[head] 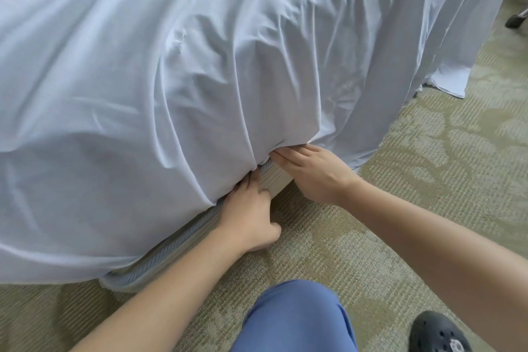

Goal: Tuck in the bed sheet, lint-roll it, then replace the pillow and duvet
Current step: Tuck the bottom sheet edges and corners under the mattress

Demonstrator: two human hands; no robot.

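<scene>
You have no text, label, brand, number or sign to read here. The white bed sheet (200, 71) bears no print or tag that shows. Below it, the striped mattress edge (171, 248) carries no readable label. To the lower right of the sheet, the black clog (437, 334) has a small pale emblem, too blurred to make out.
</scene>
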